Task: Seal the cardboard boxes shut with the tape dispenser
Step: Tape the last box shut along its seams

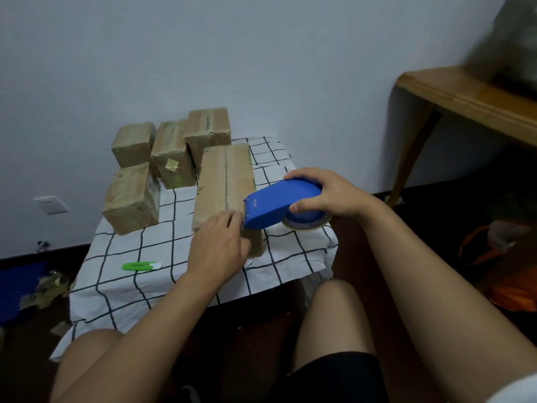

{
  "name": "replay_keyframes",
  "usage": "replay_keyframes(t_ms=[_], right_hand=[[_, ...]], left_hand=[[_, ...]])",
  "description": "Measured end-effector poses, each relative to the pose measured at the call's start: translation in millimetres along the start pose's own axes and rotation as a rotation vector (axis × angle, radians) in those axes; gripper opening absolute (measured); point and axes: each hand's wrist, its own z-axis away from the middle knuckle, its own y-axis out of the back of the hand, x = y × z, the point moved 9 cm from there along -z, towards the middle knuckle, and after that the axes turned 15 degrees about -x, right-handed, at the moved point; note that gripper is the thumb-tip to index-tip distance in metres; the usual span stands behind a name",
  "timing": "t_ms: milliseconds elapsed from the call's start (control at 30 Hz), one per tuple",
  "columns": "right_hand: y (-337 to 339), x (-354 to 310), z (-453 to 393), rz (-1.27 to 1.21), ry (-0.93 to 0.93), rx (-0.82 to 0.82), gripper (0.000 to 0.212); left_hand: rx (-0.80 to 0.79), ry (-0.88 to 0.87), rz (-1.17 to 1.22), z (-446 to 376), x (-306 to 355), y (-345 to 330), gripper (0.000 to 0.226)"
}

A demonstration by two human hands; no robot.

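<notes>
Bare knees [334, 315] sit closest, below the near edge of a low worktop [162, 280] draped in a white cloth with a black grid. Just beyond, the left hand [218, 245] rests palm-down on the near end of a long cardboard box [225, 181], its fingers [232, 221] held together and flat against the top by the seam. This box lies with its long axis running away from the person toward the wall, the flap seam down the middle of its top.

To its right the right hand [328, 193] wraps over a blue tape dispenser [279, 205], fingers curled over the top and thumb pressed on its side above the tape roll [305, 223]. The dispenser's cutting end points left and touches the near right part of the box top; its roll end hangs off to the right.

Four smaller cardboard boxes [162, 158] stand clustered at the far left of the worktop. A green utility knife [139, 266] lies on the cloth near the left forearm, lengthwise left to right.
</notes>
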Motion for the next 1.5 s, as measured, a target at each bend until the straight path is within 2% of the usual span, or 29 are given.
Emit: replay_keyframes(t_ms=[133, 367, 1033, 1200, 1333, 1500], right_hand=[[-2, 4, 1, -0.017, 0.004, -0.016, 0.056], [20, 18, 15, -0.062, -0.003, 0.039, 0.053], [24, 35, 23, -0.031, -0.039, -0.004, 0.052], [17, 22, 13, 0.111, -0.041, -0.074, 0.052], [20, -1, 2, 0.266, -0.073, -0.088, 0.064], [17, -31, -12, 0.453, -0.110, -0.105, 0.063]], left_hand=[[-0.019, 0.007, -0.023, 4, -6, -8, 0.052], [0.027, -0.020, -0.064, 7, -3, -5, 0.051], [0.001, -0.052, -0.183, 4, 4, -6, 0.061], [-0.016, -0.048, -0.145, 4, 3, -7, 0.058], [0.003, -0.051, -0.135, 4, 4, -6, 0.057], [0.019, -0.061, -0.168, 3, 8, -6, 0.057]])
